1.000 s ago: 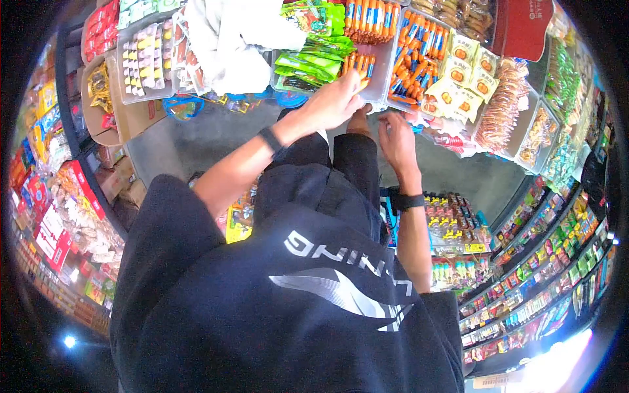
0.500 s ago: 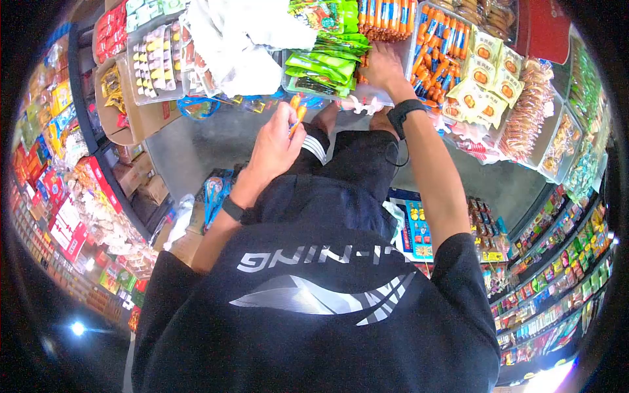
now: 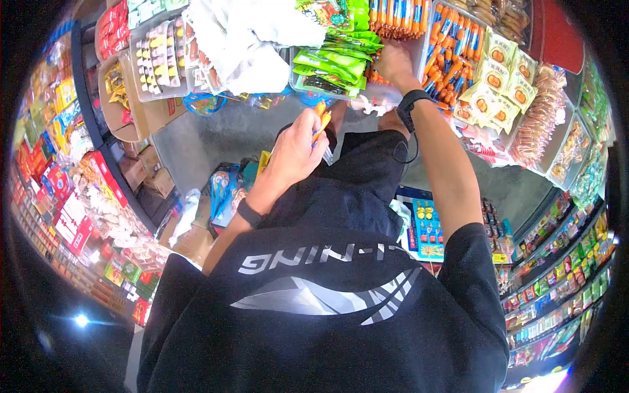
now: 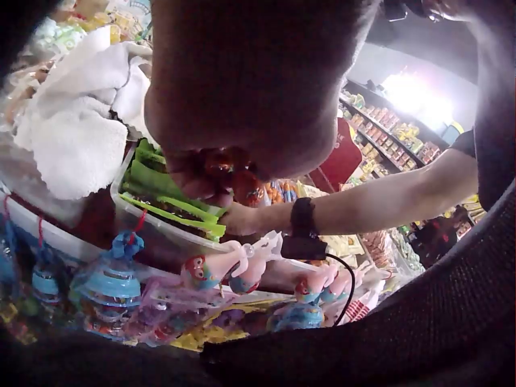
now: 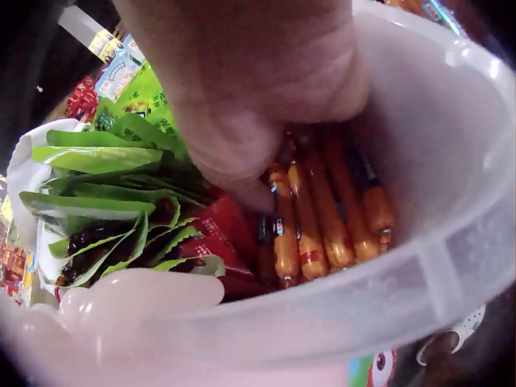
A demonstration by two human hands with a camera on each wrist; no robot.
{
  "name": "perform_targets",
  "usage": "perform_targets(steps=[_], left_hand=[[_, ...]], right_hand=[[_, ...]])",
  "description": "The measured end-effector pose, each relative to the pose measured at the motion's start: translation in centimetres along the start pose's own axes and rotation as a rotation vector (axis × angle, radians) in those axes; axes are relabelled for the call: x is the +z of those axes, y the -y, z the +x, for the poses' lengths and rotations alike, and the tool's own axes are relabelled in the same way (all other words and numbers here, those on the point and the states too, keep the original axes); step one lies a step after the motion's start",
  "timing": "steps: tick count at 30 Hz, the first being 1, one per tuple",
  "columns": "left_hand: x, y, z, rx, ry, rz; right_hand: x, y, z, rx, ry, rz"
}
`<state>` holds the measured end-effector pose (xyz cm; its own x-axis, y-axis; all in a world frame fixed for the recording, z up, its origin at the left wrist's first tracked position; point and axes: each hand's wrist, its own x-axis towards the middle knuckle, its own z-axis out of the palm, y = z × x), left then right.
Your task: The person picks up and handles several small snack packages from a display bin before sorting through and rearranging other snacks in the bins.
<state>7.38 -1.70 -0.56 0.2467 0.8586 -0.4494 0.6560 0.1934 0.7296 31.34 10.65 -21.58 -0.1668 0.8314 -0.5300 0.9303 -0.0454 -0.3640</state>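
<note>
Left hand: fingers curled round orange sausages, ends poking out, over the dark shorts.
Right hand: lowered into a translucent bin; fingertips partly hidden, grip cannot be told.
Binned sausages: side by side beneath the right hand.
Green packets: just left of them.
Cream packets: farther right, beyond another sausage bin.

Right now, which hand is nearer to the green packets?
Right. The right hand is inside the container, just beside the green packets; the left hand is outside, farther toward the body, holding orange sticks.
</note>
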Motion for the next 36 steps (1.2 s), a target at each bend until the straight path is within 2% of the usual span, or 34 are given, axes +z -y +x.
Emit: perform_targets(steps=[4,8,11,13,17,19,20,23,26,29,32,34,36], left_hand=[[-0.1,-0.5,0.2,0.005,-0.005,0.009],[0.0,-0.8,0.9,0.004,0.001,0.004],[0.8,-0.7,2.6,0.069,-0.015,-0.017],[1.2,-1.2,3.3,0.06,0.022,-0.067],[2.7,-2.2,5.4,0.039,0.035,-0.174],[3.9,-2.5,6.4,0.084,0.024,-0.175],[4.5,-2.7,6.7,0.124,0.009,-0.18],[5.9,-3.2,7.4,0.167,-0.019,-0.132],[6.6,-3.5,7.6,0.175,-0.039,-0.1],[6.5,-3.7,7.3,0.057,-0.046,-0.124],[5.8,-3.8,7.0,0.061,-0.035,-0.14],[5.2,-3.8,6.6,0.043,-0.018,-0.109],[4.7,-3.8,6.3,-0.026,-0.007,-0.137]], right_hand=[[0.4,-0.5,0.2,0.0,-0.069,0.103],[1.1,-1.0,0.4,0.068,-0.035,0.137],[-0.6,-1.2,-0.2,-0.01,-0.161,0.116],[-2.0,-1.0,-1.6,-0.117,-0.236,0.224],[-5.2,1.8,-9.2,-0.111,-0.393,0.429],[-5.4,2.7,-12.2,0.061,-0.104,0.962],[-5.4,3.1,-13.4,0.069,-0.111,0.967],[-4.9,3.9,-15.5,0.146,0.111,1.618],[-4.5,4.2,-15.9,0.192,0.051,1.615],[-3.8,3.5,-15.2,0.11,0.066,1.625],[-3.7,3.6,-14.3,0.037,0.073,1.595],[-4.0,3.6,-13.4,-0.018,0.193,1.378],[-4.0,3.9,-12.5,-0.059,0.151,1.294]])
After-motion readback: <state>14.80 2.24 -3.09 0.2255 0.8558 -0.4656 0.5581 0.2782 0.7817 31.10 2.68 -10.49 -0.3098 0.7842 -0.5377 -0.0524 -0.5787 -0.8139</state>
